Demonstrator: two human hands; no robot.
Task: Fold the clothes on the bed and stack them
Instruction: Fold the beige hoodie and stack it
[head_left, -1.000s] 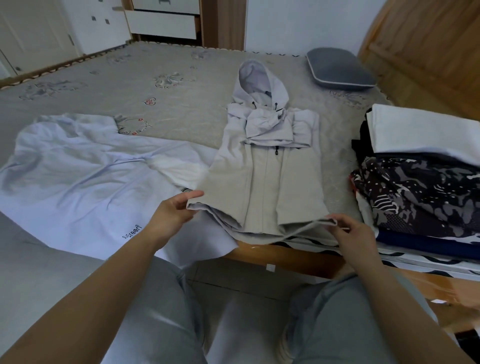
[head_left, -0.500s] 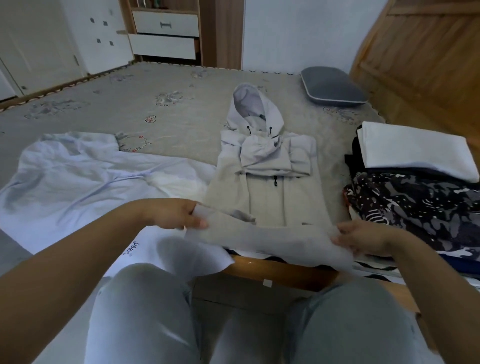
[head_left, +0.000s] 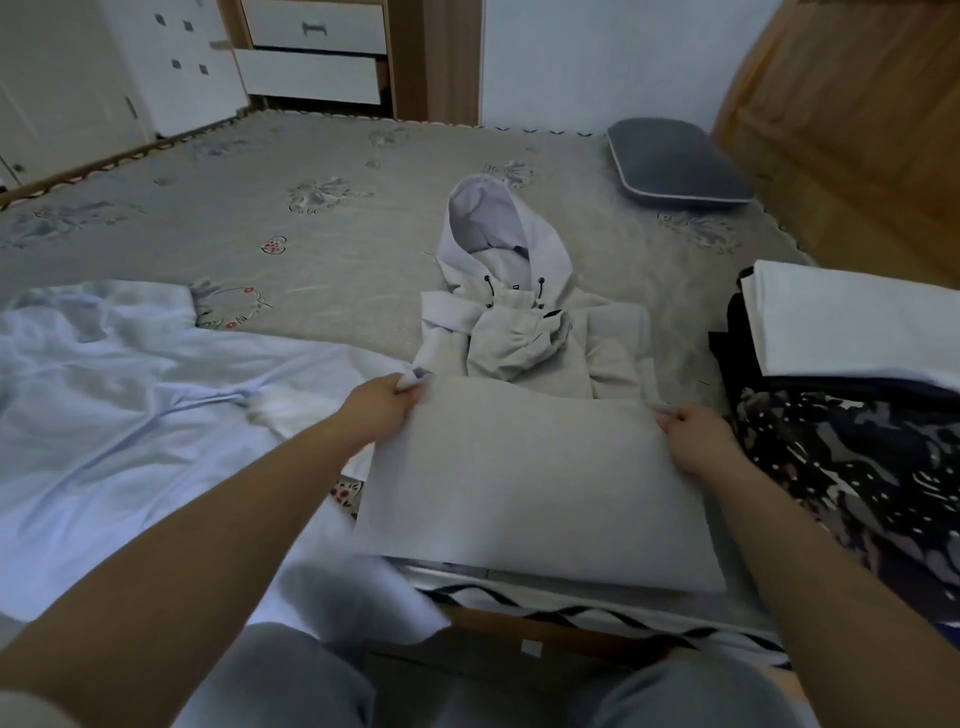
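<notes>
Hoodie (head_left: 524, 467) is lying on the bed (head_left: 311, 244) near its front edge, body pale grey, hood pointing away from the person. Compared with half a second ago, the hem is no longer hanging low over the bed edge: it is now carried up and over the body, so the lower half is covering the zip front and the hem line is sitting just below the crossed sleeves. Judgement: the bottom-up fold is nearly laid; the hood is not yet folded in, and the stacking is still to come.

Left hand (head_left: 382, 402) is pinching the left hem corner, fingers curled round the cloth. Right hand (head_left: 693, 431) is pinching the right hem corner likewise. Neither grip is open; both are holding the hoodie only.

Folded stack (head_left: 852, 415) is sitting just beside the hoodie on the right; pale blue garment (head_left: 130, 395) is lying unfolded on the left
</notes>
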